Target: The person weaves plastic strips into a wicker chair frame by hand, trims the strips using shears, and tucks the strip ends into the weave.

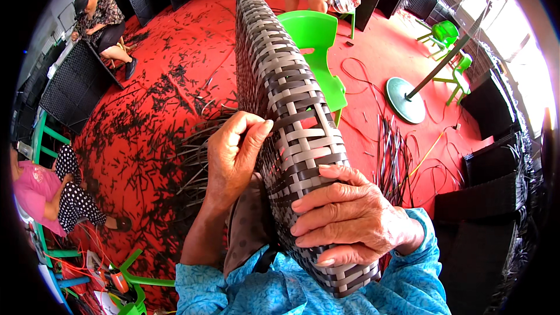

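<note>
A tall woven panel (294, 90) of dark brown and grey flat strips stands in front of me, leaning against my lap. Its narrow woven edge faces up and runs away from me. My left hand (236, 151) is at the panel's left side, thumb and forefinger pinched on a dark strip (294, 118) that crosses this edge. Small gaps show in the weave beside it. Across the near part of the edge lies my right hand (350, 216), its fingers bent over the panel and holding it. The panel's right face is hidden.
Dark strip scraps (157, 128) litter the red floor (216, 41). A green chair (318, 46) stands behind the panel. Long loose strips (394, 157) and a round stand base (406, 100) are at right. Black woven panels (478, 198) line the sides. Other people sit farther off.
</note>
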`<control>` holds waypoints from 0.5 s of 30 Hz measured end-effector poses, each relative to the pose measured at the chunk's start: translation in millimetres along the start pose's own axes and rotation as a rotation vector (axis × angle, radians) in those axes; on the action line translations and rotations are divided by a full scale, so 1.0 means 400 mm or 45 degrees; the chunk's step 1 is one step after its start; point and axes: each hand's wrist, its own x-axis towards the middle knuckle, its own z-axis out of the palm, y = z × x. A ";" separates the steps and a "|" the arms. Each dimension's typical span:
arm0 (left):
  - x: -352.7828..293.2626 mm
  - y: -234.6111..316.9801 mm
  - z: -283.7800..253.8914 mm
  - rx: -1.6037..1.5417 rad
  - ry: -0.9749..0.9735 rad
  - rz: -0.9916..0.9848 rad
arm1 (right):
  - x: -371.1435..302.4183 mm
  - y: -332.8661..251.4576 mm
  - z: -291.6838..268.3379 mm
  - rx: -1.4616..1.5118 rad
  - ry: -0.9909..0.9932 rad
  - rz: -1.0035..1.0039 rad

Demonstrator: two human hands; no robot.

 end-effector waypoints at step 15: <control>-0.003 -0.052 0.036 -0.486 -0.096 -0.252 | -0.008 0.004 -0.002 0.037 0.027 0.001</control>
